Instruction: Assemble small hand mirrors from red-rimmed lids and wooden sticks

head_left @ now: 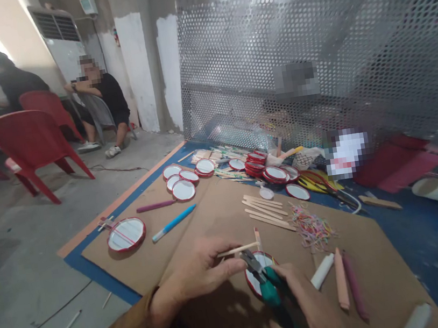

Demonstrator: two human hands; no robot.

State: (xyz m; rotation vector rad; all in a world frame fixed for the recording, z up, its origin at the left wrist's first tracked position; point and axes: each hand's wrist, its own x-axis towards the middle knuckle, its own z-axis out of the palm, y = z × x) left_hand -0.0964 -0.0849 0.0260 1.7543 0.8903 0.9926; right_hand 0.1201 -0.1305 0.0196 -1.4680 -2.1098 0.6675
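My left hand (204,266) pinches a thin wooden stick (239,249), which points to the right. In my right hand (307,298) are green-handled pliers (269,287), their metal jaws touching or very near the stick by my left fingertips. Beneath the pliers lies a red-rimmed white disc (254,284) with an upright stick at its top, partly hidden by the tool and hands. A similar disc with a stick and pink strings (126,234) rests at the left of the cardboard (210,214).
Flat wooden sticks (268,211), tangled colored strings (312,227) and stacked red-rimmed discs (255,164) lie farther back. Markers (341,280) are at the right, a blue pen (174,223) at the left. A perforated metal panel (231,75) stands behind. Two people sit at the far left.
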